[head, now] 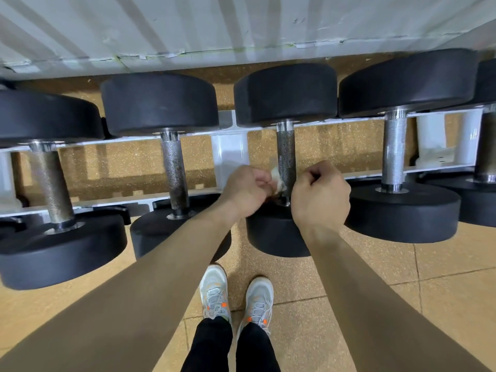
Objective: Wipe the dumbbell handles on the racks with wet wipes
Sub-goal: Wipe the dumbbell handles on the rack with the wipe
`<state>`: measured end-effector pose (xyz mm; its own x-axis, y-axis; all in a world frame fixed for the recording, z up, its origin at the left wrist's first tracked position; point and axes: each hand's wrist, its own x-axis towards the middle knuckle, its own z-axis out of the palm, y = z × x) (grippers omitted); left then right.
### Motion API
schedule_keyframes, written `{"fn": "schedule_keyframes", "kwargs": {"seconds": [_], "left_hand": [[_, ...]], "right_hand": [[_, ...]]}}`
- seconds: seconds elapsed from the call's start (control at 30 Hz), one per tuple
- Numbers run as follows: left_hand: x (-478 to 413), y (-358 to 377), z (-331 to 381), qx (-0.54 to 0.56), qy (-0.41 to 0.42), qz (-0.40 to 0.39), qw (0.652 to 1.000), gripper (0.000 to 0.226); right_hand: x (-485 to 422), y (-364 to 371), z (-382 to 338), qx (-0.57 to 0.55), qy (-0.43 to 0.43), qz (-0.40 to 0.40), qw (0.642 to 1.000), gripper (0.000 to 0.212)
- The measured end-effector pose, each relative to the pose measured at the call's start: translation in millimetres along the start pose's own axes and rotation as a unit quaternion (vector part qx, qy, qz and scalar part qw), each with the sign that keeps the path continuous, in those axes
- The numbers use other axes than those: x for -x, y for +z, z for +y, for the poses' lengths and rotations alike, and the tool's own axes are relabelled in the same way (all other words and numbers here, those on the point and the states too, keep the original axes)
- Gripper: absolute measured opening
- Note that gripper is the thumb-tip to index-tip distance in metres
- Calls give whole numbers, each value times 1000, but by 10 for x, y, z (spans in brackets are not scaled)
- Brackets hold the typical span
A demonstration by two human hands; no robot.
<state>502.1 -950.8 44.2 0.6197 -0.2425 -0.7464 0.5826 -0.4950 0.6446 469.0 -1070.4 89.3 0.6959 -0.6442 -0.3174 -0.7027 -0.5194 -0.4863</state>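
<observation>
Pale sneakers (214, 291) are planted square to the row, so both bare arms reach one dumbbell (284, 95) head-on. The left hand (247, 187) pinches a bunched wet wipe (276, 181) against the near end of the knurled handle (285, 154) (low, by the front weight, probably where grime collects). The right hand (320, 196) is a fist just beside the bar's other side. It may be pulling the wipe's far end round, though I cannot tell whether it grips anything. Beyond, the white rack (230, 146) cradles each weight by its heads, leaving the handles free to wipe. Behind it stands the ribbed wall (241, 22).
</observation>
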Motion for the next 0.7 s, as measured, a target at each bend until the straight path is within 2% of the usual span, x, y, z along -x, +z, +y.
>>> {"fn": "schedule_keyframes", "kwargs": {"seconds": [0.13,0.2,0.37,0.47,0.63,0.7], "left_hand": [[11,40,289,151,49,157,975,7],[-72,93,490,191,54,198,960,8],[-103,325,487,71,89,245,963,22],[37,384,319,60,82,220,970,19],[68,254,218,0,30,107,994,24],[-5,179,289,23,20,124,992,19]], "right_hand": [[9,-13,-30,2,8,-6,1000,16],[7,-15,-45,6,9,-13,1000,16],[-7,4,-24,15,4,-12,1000,14],[-19,12,-1,22,-3,-8,1000,13],[-14,12,-2,20,-8,-9,1000,13],[-23,19,7,21,-7,-8,1000,12]]}}
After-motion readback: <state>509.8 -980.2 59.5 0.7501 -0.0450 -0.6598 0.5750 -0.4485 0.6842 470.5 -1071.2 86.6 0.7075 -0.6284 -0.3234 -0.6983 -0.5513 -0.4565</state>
